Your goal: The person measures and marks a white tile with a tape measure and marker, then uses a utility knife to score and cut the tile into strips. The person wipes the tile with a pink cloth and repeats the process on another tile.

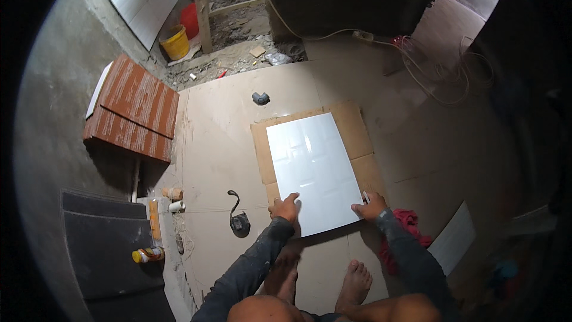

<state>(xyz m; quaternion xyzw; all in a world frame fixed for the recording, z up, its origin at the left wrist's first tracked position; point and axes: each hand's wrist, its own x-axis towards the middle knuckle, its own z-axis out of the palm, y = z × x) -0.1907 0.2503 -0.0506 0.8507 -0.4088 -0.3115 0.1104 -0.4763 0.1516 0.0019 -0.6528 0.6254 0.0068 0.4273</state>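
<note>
- Stretching both dark-sleeved forearms (250,274) forward, angled inward above bare feet (356,280)!
- Gripping the white tile (313,167) at its near left edge with the left hand (285,209), at its near right edge with the right hand (372,206), plus a small pale stick (366,197) by those fingers, too blurred to name.
- Running lengthwise away from the body, leaning slightly left at the far end: rectangular, glossy, embossed in brick-like blocks.
- Lying on brown cardboard (350,122), overhanging its near side.
- Leftward, a boxy black gadget (240,225) with curled strap; rightward, crumpled red cloth (411,226).
- Farther off, streaked red-brown tiles (134,110), stacked; a curved grey pipe elbow (260,98); a yellow bucket (174,43) beside rough rubble (235,62).
</note>
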